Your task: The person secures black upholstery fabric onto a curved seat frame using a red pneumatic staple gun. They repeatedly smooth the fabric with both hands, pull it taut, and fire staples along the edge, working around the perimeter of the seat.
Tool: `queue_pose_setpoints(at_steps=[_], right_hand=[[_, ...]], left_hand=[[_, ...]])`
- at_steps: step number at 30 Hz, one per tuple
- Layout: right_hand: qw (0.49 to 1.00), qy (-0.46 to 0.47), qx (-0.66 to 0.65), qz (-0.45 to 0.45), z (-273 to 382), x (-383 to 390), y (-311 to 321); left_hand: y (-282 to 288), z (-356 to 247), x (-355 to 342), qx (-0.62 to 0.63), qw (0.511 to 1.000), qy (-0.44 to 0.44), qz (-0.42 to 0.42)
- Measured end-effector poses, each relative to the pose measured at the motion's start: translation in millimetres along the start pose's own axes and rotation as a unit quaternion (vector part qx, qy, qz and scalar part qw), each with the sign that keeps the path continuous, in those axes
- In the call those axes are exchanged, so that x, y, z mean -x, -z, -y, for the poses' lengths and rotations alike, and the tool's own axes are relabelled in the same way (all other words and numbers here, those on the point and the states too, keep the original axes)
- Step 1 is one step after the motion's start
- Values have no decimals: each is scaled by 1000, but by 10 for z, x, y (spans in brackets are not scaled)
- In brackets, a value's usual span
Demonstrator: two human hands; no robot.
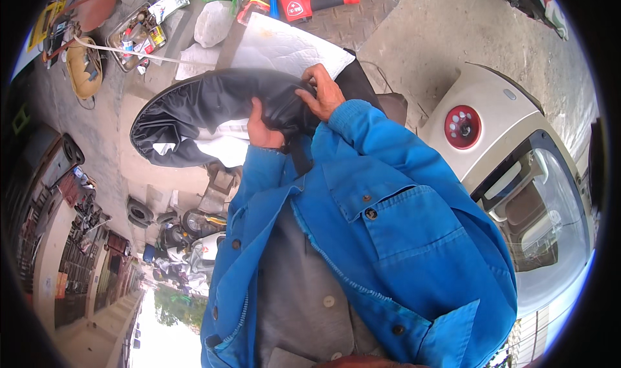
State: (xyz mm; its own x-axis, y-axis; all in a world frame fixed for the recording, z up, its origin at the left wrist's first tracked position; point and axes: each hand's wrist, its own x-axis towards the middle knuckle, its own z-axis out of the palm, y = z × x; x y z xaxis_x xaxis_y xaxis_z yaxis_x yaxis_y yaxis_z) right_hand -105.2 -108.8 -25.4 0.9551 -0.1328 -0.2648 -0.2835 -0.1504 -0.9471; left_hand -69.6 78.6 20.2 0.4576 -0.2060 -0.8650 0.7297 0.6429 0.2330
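A black, wrinkled, leather-like oval cover [211, 86] is held in front of my body, with white material showing inside its opening. My left hand [264, 127] grips its near side, thumb lying up over the black material. My right hand [323, 93] is closed on its right end, thumb pressed on top and fingers bent at the edge; the fingertips are partly hidden. Just beyond the cover lies a white quilted sheet [291, 44].
A red-and-black air tool [317, 1] with a hose lies on a metal plate. A tray [139, 34] of small items is upper left. A cream vehicle [491, 115] stands close on my right. Tyres [141, 212] and scooters [194, 242] are at lower left.
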Motion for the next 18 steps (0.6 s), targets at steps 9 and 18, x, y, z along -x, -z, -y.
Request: queue_pose_setpoints(at_steps=[9,18], right_hand=[[989,53,113,75,73,-99,34],[935,70,297,182,267,-208,5]], left_hand=[[49,53,16,15,1000,-6,-17],[213,86,-50,21,1000,3,14]])
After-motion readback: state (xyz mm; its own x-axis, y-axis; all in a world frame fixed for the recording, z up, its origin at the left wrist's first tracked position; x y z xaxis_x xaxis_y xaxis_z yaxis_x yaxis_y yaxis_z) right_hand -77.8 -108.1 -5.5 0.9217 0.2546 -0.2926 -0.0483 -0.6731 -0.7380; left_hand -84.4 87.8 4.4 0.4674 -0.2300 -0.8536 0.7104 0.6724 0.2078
